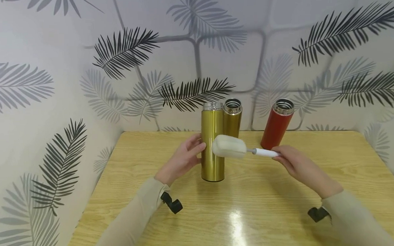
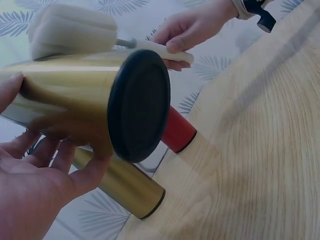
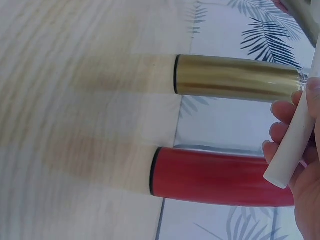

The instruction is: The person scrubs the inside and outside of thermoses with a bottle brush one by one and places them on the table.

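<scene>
My left hand [image 1: 186,156] grips a gold thermos bottle [image 1: 212,163] round its side and holds it upright, lifted off the table; its dark base [image 2: 141,106] shows in the left wrist view. No lid covers its silver neck. Between the fingers and thumb of my right hand [image 1: 298,166] is the white handle [image 1: 266,152] of a bottle brush. Its cream sponge head [image 1: 229,146] is in front of the gold bottle's side in the head view; whether they touch I cannot tell.
A second gold thermos bottle [image 1: 233,120] stands behind the held one, at the table's back edge. To its right stands a red thermos bottle [image 1: 277,124], its mouth uncovered. The wooden table [image 1: 187,224] meets a leaf-patterned wall [image 1: 173,64].
</scene>
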Motion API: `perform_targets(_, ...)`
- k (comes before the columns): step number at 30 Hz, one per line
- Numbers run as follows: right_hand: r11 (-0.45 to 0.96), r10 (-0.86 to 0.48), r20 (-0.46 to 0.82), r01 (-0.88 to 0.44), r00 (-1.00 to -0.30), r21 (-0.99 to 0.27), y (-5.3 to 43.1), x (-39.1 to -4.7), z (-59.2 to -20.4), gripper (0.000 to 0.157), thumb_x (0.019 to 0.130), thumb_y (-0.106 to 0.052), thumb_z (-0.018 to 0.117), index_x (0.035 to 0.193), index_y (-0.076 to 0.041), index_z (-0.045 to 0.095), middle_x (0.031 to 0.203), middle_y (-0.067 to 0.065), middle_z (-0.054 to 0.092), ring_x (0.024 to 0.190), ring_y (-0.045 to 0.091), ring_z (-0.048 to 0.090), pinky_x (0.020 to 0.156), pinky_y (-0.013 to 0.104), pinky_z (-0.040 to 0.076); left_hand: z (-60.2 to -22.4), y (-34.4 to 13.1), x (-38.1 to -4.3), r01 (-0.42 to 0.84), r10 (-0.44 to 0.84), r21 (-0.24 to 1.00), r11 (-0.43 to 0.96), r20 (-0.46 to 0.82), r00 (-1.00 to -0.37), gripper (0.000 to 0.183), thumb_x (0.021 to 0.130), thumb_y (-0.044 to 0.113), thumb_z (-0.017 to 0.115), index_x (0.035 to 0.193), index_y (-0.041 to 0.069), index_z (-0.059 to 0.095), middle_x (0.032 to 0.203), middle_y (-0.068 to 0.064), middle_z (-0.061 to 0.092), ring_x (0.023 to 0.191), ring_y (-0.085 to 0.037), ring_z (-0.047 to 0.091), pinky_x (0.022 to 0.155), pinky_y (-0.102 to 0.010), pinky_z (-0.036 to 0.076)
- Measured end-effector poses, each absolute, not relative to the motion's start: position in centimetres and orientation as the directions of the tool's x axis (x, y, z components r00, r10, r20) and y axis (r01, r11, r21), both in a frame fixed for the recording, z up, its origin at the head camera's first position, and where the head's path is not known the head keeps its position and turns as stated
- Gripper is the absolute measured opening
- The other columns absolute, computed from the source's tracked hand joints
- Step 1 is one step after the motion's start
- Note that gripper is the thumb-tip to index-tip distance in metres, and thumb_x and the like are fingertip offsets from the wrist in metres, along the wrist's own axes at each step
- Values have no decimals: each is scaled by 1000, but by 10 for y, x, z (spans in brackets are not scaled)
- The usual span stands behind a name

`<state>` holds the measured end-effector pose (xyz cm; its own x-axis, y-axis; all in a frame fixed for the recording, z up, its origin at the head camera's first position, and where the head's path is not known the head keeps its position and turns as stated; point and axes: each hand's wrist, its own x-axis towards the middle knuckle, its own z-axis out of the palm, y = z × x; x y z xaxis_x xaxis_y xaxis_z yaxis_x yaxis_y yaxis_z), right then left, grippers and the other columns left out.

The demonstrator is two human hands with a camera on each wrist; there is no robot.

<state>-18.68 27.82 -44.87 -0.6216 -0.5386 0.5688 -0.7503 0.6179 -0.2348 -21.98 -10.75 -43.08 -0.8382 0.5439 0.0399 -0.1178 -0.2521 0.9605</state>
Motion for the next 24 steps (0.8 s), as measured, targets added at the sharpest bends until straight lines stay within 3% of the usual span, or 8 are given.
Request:
perform_targets(4,620,-528,591,-752,-610,-223,277,-192,-442,18,103,-11,66,118,-1,64,99,5,70,85,19,64,75,41,55,-434,-104,-219,-121,561,969,-216,22,-828,96,93,43,78,163,4,25,155,-22,42,126,-24,54,105,-46,50)
perform_targets(7,621,-517,604,-751,-607,-223,276,-195,-436,22,96,-1,71,117,0,64,97,6,69,82,17,62,72,38,53,-434,-102,-218,-105,564,984,-143,-7,-826,118,76,57,86,164,7,24,155,-23,43,126,-27,56,108,-47,49)
perform_targets(11,638,-499,607,-736,-619,-227,276,-199,-427,32,88,9,75,116,0,64,96,6,68,80,14,59,71,30,50,-432,-99,-216,-76,567,996,-53,-33,-823,100,89,47,82,164,11,26,152,-24,48,124,-30,59,106,-48,51)
perform_targets(15,650,-485,599,-721,-637,-240,276,-201,-420,29,90,6,74,117,-1,65,96,6,68,81,14,59,72,30,49,-430,-98,-218,-58,573,998,-31,-30,-819,78,102,32,69,163,12,25,153,-23,49,127,-33,58,105,-50,51)
perform_targets(20,619,-515,586,-745,-625,-250,273,-200,-424,26,93,2,73,118,-3,67,100,4,71,86,18,64,76,40,53,-433,-98,-217,-78,594,995,-69,-22,-804,86,99,50,67,164,14,24,159,-22,42,132,-34,54,105,-57,49)
perform_targets(24,572,-556,581,-781,-594,-251,271,-193,-442,21,104,-19,64,119,-5,69,104,2,73,89,19,67,80,38,56,-438,-100,-216,-121,607,987,-104,-34,-794,98,91,59,69,165,14,24,160,-21,38,131,-32,52,105,-61,48)
